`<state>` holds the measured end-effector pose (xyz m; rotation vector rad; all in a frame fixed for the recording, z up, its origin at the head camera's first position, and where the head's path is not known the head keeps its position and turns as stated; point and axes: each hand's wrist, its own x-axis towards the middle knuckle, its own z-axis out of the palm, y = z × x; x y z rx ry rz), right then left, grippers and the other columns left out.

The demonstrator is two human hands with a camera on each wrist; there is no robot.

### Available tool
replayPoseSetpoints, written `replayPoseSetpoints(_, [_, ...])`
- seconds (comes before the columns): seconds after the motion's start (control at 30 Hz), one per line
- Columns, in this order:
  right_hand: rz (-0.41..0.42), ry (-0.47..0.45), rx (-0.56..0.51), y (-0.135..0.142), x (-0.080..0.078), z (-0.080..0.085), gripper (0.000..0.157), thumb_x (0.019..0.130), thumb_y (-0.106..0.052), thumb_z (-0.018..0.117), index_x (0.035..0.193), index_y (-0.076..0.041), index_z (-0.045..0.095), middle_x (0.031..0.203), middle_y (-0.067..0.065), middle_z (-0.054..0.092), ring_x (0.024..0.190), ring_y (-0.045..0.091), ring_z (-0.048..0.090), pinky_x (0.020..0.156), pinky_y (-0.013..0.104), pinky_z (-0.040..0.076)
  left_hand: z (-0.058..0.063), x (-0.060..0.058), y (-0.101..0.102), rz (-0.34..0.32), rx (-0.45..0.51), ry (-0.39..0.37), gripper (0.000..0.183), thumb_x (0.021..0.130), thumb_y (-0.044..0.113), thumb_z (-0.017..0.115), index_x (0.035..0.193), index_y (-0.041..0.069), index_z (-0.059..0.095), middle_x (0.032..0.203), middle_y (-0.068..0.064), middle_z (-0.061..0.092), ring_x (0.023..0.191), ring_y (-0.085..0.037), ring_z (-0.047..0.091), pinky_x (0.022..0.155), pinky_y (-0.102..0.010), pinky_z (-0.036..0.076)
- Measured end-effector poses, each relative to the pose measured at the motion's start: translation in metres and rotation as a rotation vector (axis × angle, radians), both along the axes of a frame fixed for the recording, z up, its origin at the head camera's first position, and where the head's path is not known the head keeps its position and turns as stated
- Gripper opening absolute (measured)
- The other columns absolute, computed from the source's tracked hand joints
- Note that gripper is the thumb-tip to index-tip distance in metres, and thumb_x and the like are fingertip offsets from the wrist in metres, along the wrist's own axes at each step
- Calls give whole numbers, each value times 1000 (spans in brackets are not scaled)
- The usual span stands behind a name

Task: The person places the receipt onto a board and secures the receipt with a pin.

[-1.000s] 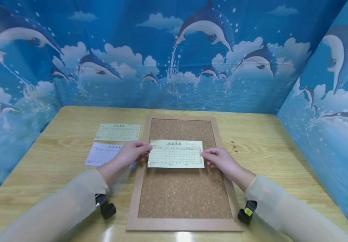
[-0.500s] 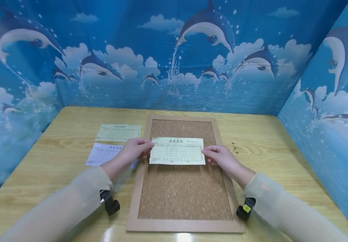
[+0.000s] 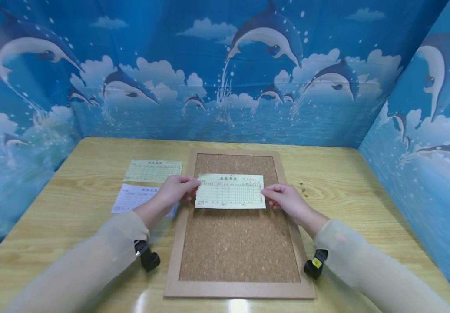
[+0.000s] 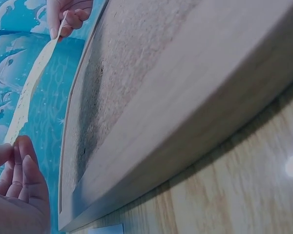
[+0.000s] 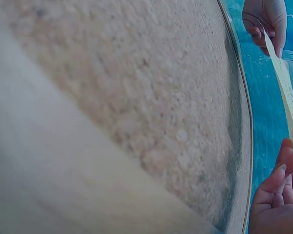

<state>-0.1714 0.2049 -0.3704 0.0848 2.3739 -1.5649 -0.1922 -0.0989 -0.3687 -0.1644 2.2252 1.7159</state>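
Observation:
A pale yellow-green printed form (image 3: 230, 192) is stretched between both hands above the cork board (image 3: 240, 248). My left hand (image 3: 174, 191) pinches its left edge between thumb and fingers. On the opposite edge my right hand (image 3: 287, 200) pinches it the same way. Both wrist views show the paper form (image 4: 34, 80) raised off the board, slightly bent, its shadow falling on the cork. Left of the board lie a green form (image 3: 150, 170) and, nearer, a white-lilac form (image 3: 133, 199), which the left hand partly covers.
The cork board's wooden frame (image 3: 240, 290) rises above the wooden table (image 3: 350, 182). Several small dark bits (image 3: 303, 190) lie right of the board. A blue dolphin-printed curtain (image 3: 217, 113) stands behind the table and along its sides.
Both hands have carried the held form a little farther up the cork board, away from the body, and slightly to the right. The two forms on the table stay put.

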Motion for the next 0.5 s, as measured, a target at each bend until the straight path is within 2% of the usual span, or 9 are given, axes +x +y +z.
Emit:
replayPoseSetpoints(0.23, [-9,-5,7,0,-2,0,29,94,-20,58,107,4,64,72,1,56,68,11,51,61,25,46,-3,-4,1,3,3,-18,27,92,19,60,108,-2,63,85,-7,64,70,-11,58,61,-22,48])
replayPoseSetpoints(0.5, [-16,-15,14,2,-7,-1,29,94,-21,58,107,4,63,72,1,55,67,11,50,61,24,46,-1,-9,4,-6,-10,-33,28,93,20,58,110,-2,63,87,-6,64,71,-12,58,61,-22,48])
